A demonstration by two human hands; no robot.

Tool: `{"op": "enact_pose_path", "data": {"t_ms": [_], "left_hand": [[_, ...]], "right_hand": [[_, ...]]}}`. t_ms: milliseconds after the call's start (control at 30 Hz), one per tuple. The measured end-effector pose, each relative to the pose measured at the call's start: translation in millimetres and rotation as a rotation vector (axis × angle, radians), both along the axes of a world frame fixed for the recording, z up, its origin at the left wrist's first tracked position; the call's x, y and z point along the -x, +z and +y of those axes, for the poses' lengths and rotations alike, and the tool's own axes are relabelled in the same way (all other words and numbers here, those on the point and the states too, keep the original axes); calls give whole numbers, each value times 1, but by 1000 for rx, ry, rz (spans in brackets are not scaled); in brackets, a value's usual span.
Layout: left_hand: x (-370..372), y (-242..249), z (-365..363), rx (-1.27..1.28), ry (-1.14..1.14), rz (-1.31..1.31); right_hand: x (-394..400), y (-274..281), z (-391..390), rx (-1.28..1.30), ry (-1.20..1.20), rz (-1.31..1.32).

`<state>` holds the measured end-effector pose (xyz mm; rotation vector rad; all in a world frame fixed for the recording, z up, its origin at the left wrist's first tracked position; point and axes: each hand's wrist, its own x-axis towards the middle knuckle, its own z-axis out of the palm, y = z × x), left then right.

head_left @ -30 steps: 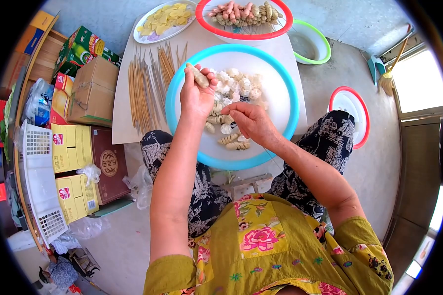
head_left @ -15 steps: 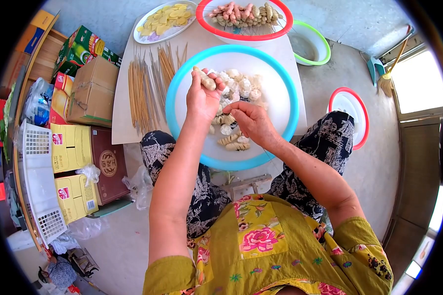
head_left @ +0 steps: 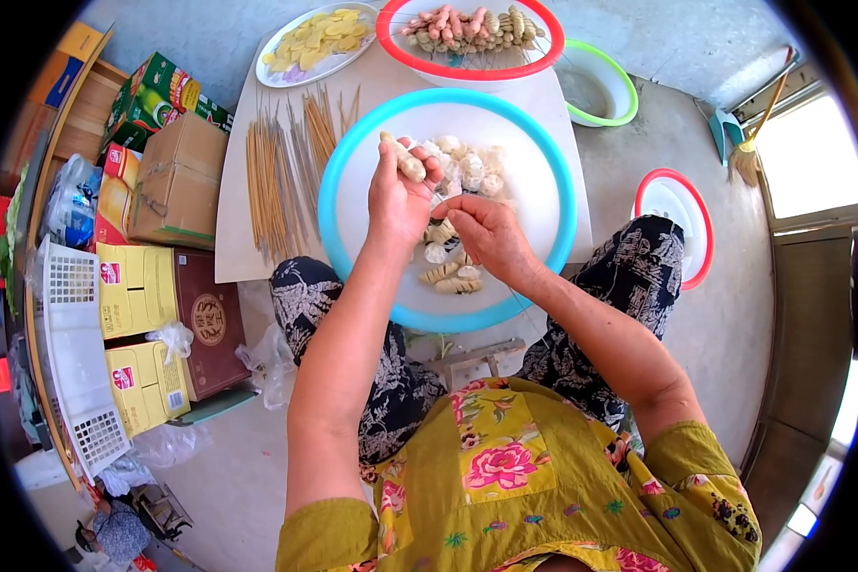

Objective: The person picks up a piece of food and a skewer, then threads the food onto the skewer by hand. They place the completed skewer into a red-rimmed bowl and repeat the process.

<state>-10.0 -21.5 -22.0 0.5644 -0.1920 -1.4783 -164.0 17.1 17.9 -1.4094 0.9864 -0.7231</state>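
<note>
My left hand (head_left: 398,202) is closed around a pale tan, sausage-like piece (head_left: 404,159), held over the left part of a big white basin with a blue rim (head_left: 564,205). Just to its right, my right hand (head_left: 491,236) pinches a thin skewer (head_left: 437,196), which runs toward the left palm. Where its tip meets the piece is hidden by my fingers. Beneath and behind both hands, the basin holds whitish round lumps (head_left: 472,170) and ridged, spiral-cut tan pieces (head_left: 459,285).
Loose skewers (head_left: 269,191) lie left of the basin on the table (head_left: 234,234). Behind stand a plate of yellow slices (head_left: 319,43) and a red-rimmed basin (head_left: 543,65) of skewered pieces. A green-rimmed basin (head_left: 629,95) is at right; boxes (head_left: 181,181) are stacked left.
My left hand has shifted slightly right and down with the tan piece, closer to my right hand, and the piece is tilted more steeply. My right hand stays nearly in place.
</note>
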Motion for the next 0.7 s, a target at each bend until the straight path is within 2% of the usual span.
{"op": "enact_pose_path", "data": {"t_ms": [567,633,700], "left_hand": [[12,5,7,50,-12,-86],[13,16,8,-50,52,9],[9,15,7,-41,57,49]], "right_hand": [[-2,4,-2,-22,-27,6],[-2,4,-3,-21,-13,5],[-1,3,-3,-15,-3,17]]}}
